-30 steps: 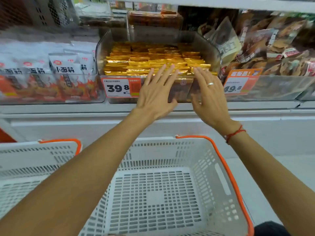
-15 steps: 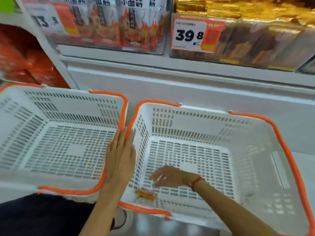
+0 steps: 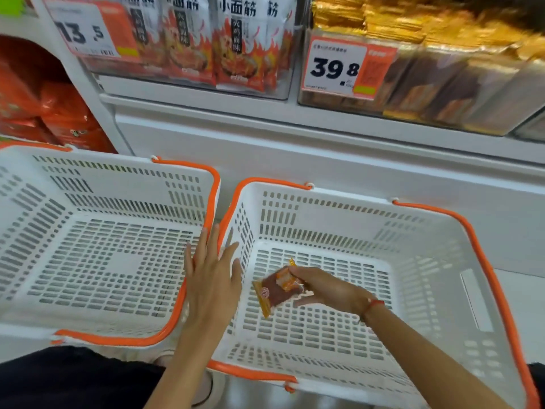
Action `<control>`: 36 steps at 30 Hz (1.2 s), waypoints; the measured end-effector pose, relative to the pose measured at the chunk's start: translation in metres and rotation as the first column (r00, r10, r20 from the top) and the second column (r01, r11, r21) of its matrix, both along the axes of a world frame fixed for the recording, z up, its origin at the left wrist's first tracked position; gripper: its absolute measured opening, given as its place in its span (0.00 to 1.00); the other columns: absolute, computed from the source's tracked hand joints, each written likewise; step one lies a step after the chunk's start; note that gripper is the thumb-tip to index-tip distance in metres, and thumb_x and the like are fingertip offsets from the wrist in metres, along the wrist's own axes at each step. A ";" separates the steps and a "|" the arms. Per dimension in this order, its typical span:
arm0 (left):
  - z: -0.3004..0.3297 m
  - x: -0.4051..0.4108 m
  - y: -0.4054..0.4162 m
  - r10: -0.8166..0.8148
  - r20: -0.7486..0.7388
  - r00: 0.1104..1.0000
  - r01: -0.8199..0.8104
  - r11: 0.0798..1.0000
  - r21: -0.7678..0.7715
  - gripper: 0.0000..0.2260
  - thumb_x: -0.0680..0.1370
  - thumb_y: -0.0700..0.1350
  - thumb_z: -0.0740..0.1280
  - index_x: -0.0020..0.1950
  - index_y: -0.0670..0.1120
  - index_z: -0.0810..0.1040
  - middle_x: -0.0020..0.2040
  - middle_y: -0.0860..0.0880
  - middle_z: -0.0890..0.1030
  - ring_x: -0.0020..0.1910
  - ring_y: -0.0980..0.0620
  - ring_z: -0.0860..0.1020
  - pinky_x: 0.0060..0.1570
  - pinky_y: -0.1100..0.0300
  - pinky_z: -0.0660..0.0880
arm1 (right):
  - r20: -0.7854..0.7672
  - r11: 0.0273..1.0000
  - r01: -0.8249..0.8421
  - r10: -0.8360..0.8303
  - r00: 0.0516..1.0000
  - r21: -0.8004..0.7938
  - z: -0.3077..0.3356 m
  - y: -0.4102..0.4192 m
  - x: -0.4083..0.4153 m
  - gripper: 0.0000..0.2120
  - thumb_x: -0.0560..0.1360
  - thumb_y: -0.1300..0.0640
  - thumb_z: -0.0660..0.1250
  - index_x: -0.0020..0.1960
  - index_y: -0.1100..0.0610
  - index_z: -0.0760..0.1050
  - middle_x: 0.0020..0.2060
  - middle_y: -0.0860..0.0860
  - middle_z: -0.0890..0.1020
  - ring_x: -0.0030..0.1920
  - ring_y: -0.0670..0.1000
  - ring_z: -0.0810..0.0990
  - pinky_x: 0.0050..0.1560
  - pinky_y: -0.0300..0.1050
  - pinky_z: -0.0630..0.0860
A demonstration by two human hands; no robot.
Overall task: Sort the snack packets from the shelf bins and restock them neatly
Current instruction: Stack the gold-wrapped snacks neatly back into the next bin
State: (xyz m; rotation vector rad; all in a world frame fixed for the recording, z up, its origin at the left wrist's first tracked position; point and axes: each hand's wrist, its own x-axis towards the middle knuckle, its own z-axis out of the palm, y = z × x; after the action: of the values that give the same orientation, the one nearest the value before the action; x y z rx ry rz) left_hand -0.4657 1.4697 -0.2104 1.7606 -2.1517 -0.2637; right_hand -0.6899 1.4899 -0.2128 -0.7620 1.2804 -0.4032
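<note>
Nearest me, my left hand (image 3: 211, 278) lies flat across both baskets' rims; my right hand (image 3: 327, 287) pinches one packet (image 3: 275, 290) above the right basket (image 3: 427, 290). Left basket (image 3: 88, 261) holds nothing. Beyond, the gold bin (image 3: 442, 93) looks full; I judge sorting nearly done.

The gold packets (image 3: 442, 31) are blurred; the right basket (image 3: 501, 290) runs off frame.
</note>
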 end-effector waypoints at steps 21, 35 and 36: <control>0.309 -0.102 -0.132 -0.380 -0.317 0.869 0.237 0.882 -0.407 0.10 0.79 0.51 0.65 0.61 0.56 0.73 0.53 0.51 0.80 0.48 0.49 0.77 0.46 0.52 0.73 | -0.272 0.183 -0.201 -0.668 0.693 -0.962 0.289 -0.101 -0.057 0.07 0.74 0.52 0.71 0.51 0.48 0.77 0.46 0.40 0.81 0.46 0.39 0.80 0.45 0.33 0.78; 0.324 -0.107 -0.179 -0.520 -0.025 0.854 0.463 0.781 -0.419 0.11 0.79 0.51 0.66 0.61 0.56 0.74 0.54 0.55 0.81 0.52 0.52 0.77 0.47 0.54 0.73 | -0.619 0.379 -0.490 -0.461 0.635 -0.785 0.301 -0.156 -0.064 0.07 0.76 0.52 0.68 0.53 0.49 0.74 0.49 0.48 0.82 0.49 0.48 0.79 0.48 0.47 0.78; 0.328 -0.103 -0.178 -0.521 -0.057 0.852 0.445 0.776 -0.446 0.09 0.79 0.51 0.67 0.59 0.56 0.74 0.52 0.56 0.80 0.50 0.53 0.77 0.47 0.54 0.73 | -0.647 0.394 -0.513 -0.445 0.619 -0.762 0.302 -0.158 -0.066 0.12 0.76 0.52 0.69 0.57 0.50 0.74 0.53 0.47 0.80 0.52 0.47 0.77 0.50 0.47 0.78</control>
State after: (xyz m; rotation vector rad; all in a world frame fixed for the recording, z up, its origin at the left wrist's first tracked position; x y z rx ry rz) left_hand -0.5686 1.2914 0.1171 0.8906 -2.2818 -0.0658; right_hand -0.7555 1.3317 0.0888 -2.1999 1.8491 -0.8429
